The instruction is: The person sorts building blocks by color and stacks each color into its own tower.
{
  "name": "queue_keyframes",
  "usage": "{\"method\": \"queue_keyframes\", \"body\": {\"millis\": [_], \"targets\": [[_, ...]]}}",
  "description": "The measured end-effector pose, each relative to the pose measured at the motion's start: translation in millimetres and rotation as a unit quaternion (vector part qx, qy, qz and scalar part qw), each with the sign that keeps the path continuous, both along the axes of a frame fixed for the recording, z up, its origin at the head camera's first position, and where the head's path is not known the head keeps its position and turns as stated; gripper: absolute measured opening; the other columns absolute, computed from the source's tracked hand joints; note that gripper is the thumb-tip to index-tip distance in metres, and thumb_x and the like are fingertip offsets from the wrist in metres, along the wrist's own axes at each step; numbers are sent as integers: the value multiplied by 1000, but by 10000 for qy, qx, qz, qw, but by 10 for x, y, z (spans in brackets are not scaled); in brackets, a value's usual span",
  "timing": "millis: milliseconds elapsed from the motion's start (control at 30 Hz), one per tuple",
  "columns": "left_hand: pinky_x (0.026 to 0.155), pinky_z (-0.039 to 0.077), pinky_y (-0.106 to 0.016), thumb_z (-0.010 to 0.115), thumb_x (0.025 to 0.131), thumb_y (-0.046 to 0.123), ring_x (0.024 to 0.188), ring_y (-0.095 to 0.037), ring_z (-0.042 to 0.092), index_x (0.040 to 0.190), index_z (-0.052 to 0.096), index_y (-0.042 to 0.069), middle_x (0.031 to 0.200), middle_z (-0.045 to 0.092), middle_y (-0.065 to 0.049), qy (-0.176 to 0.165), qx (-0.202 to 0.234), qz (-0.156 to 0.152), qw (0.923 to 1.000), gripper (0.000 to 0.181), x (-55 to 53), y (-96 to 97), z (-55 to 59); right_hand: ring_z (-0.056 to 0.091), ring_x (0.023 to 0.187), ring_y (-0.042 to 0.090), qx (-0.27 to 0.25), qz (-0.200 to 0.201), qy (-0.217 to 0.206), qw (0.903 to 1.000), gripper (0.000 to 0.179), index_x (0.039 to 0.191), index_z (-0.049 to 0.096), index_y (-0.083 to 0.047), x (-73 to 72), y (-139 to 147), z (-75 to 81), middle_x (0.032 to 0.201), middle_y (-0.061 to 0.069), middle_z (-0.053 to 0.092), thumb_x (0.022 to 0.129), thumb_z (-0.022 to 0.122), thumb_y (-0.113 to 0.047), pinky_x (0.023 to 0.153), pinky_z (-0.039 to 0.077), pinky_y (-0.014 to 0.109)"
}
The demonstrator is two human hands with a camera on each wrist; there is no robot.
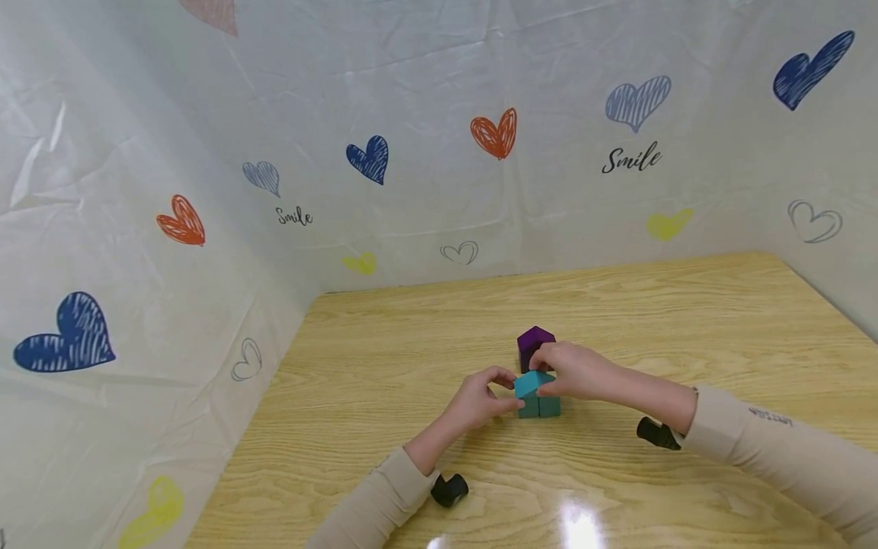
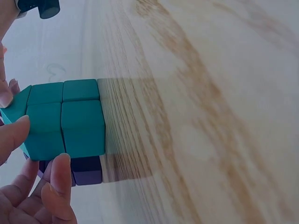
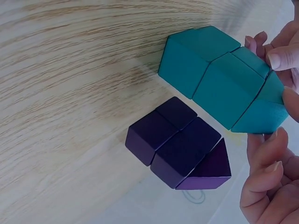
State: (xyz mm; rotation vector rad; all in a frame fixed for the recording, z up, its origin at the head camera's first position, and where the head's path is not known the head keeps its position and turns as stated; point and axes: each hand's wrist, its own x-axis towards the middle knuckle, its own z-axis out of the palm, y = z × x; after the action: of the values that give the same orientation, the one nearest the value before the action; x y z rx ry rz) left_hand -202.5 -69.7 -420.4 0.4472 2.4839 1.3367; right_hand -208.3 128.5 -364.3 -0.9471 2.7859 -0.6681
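Note:
Several teal cubes (image 2: 84, 126) stand stacked on the table, with a teal triangular block (image 1: 528, 383) on top as a roof. My left hand (image 1: 476, 398) pinches the upper cubes from the left, thumb in front and fingers towards the back. From the right, my right hand (image 1: 579, 371) holds the triangular block, its fingertips at the block's edges. Close behind the teal stack stands a purple stack (image 3: 173, 135) of cubes, topped by a purple triangular block (image 3: 208, 168); the right hand partly hides it in the head view.
The wood-grain table (image 1: 384, 351) extends around both stacks. A white sheet (image 1: 411, 84) printed with hearts and words hangs behind it and along the sides. Black wrist cameras, one below the left sleeve (image 1: 384, 496) and one by the right sleeve (image 1: 775, 442), stick out low over the table.

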Motion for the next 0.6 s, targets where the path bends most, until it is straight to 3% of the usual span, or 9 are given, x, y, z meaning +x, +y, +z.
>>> {"method": "queue_keyframes", "body": {"millis": [433,600], "targets": [[51,39,-21,71,80,20,56,-11,44,106,60,10,103,63,-5,-50,-49,73,9999,30,-8,-2,-5,55,77,14,26,-87,11,10000,23,92,62,-4,19,-27,-17,87,2,58,75,75,-13,67,48,28],[53,42,-23,74,78,20,58,-12,48,116,56,10,105,63,-7,-135,42,26,9999,43,-19,-21,-9,58,82,19,40,-157,58,9999,36,103,61,1,16,9,2,93,7,59,75,75,-17,69,49,31]]}}
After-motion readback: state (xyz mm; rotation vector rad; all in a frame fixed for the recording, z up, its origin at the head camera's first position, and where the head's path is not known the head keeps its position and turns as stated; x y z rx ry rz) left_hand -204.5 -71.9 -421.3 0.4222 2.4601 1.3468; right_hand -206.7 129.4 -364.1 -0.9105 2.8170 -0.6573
